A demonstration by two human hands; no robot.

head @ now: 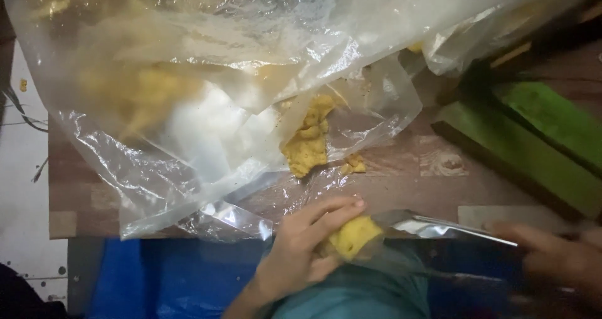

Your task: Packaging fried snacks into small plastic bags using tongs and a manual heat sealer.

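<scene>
My left hand (301, 250) curls around a lump of yellow dough (354, 236) at the near edge of the wooden table (433, 181). A clear plastic sheet (414, 222) drapes over that lump. My right hand (552, 256), blurred at the lower right, grips the edge of the same sheet and holds it taut. More yellow dough (307, 140) lies on the table under a large crumpled clear plastic bag (207, 93), with a small piece (354, 164) beside it.
Green blocks with dark edges (533, 143) lie at the right on the table. A blue surface (175, 275) and teal cloth (357, 294) show below the table edge. White floor (22, 200) is at the left.
</scene>
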